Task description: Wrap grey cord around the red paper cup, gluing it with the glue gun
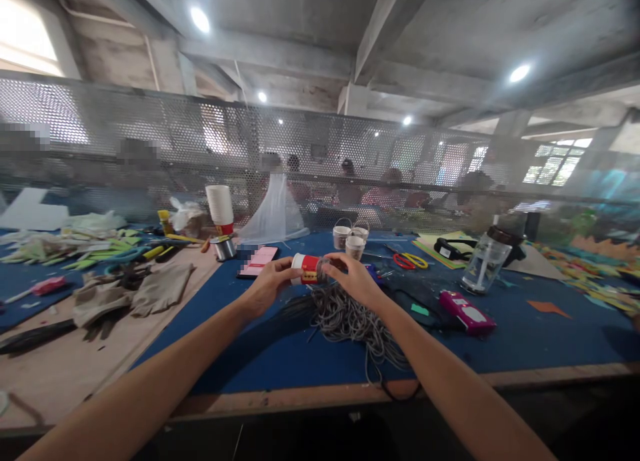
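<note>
Through the head camera I am holding one red-and-white paper cup [311, 269] sideways above the blue-topped bench [240, 357], between my two hands. My left hand [277, 277] is gripping its white end, the cup lying just at the fingertips; my right hand [349, 275] is grasping the opposite end, where grey strands are showing around it. One tangled heap of grey cord [345, 314] is lying below the cup, nearest my right hand. Beyond that hand, three small pale containers [355, 249] are standing close together. Farther left, I am counting one stack of paper cups [220, 206] and one wire spool [224, 249] near it. To the right, one magenta box [466, 312] is resting near one clear bottle [483, 264] with a dark lid. One pink-faced flat object [260, 261] is lying beyond my left hand.
</note>
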`<state>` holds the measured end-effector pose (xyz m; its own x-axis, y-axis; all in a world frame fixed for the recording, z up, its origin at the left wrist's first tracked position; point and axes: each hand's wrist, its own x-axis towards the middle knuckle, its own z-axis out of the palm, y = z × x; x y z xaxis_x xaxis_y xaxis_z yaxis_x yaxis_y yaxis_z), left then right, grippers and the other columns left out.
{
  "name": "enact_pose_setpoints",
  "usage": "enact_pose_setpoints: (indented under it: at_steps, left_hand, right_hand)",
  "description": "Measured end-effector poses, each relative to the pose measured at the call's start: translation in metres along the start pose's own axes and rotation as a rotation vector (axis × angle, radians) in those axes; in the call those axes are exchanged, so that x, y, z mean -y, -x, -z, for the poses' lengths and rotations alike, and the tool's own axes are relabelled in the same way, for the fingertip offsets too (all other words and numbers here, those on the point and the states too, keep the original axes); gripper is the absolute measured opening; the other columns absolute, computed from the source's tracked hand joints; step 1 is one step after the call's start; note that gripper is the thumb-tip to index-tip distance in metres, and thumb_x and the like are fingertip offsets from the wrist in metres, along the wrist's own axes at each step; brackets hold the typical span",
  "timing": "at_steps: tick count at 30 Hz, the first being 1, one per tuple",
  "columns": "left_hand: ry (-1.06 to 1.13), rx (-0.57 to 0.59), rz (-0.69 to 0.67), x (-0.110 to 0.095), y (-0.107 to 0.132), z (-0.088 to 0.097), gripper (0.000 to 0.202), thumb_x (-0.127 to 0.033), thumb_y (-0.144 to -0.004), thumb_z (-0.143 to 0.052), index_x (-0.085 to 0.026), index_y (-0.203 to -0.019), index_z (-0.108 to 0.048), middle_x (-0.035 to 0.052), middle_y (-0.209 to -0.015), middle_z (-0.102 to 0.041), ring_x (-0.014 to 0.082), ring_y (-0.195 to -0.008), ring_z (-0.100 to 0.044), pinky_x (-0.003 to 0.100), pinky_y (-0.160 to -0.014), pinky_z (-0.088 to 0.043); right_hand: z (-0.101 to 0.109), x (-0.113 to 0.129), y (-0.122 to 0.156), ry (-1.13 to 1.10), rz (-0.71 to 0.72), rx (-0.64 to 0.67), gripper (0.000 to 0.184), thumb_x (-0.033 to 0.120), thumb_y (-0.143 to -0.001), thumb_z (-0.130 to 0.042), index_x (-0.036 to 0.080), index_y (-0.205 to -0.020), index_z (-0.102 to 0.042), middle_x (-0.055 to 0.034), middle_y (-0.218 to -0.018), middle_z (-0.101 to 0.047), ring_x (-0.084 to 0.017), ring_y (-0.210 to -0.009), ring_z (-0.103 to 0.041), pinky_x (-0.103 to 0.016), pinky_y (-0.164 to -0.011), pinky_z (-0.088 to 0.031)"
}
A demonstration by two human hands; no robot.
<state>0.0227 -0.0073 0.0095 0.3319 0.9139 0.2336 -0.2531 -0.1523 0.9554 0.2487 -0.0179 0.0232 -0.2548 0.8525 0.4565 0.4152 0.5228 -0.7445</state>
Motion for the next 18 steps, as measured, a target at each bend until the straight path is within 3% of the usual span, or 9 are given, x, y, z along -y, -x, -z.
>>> enact_pose_setpoints:
  at_steps: [6, 11, 18]
  left_hand:
    - [0.052, 0.033, 0.028, -0.0016, 0.0005, -0.0007, 0.028, -0.04, -0.08, -0.075, -0.016, -0.096, -0.08, 0.0101, -0.098, -0.078, 0.0216, -0.085, -0.069, 0.03, -0.08, -0.052]
    - [0.045, 0.0, 0.077, 0.0003, 0.0001, 0.0007, 0.025, -0.031, -0.074, -0.082, -0.015, -0.092, -0.079, 0.01, -0.091, -0.079, 0.0211, -0.079, -0.07, 0.032, -0.081, -0.052]
    - [0.017, -0.038, 0.042, 0.0002, 0.0004, -0.0009, 0.031, -0.032, -0.072, -0.084, -0.013, -0.096, -0.079, 0.0111, -0.095, -0.079, 0.0201, -0.081, -0.071, 0.031, -0.081, -0.052]
  right_hand:
    - [-0.0026, 0.0008, 0.0031, -0.006, 0.088, -0.01, 0.037, 0.038, -0.089, -0.068, 0.02, -0.121, -0.064, -0.0083, -0.121, -0.069, -0.02, -0.107, -0.066, -0.035, -0.099, -0.049]
    - [-0.0056, 0.0001, 0.006, 0.077, 0.186, -0.034, 0.039, 0.029, -0.086, -0.072, 0.021, -0.123, -0.061, -0.0078, -0.122, -0.067, -0.019, -0.108, -0.065, -0.036, -0.1, -0.049]
    - [-0.0072, 0.0016, 0.0079, 0.202, 0.236, -0.134, 0.029, 0.028, -0.088, -0.07, 0.022, -0.115, -0.062, -0.0072, -0.118, -0.065, -0.019, -0.099, -0.067, -0.037, -0.097, -0.049]
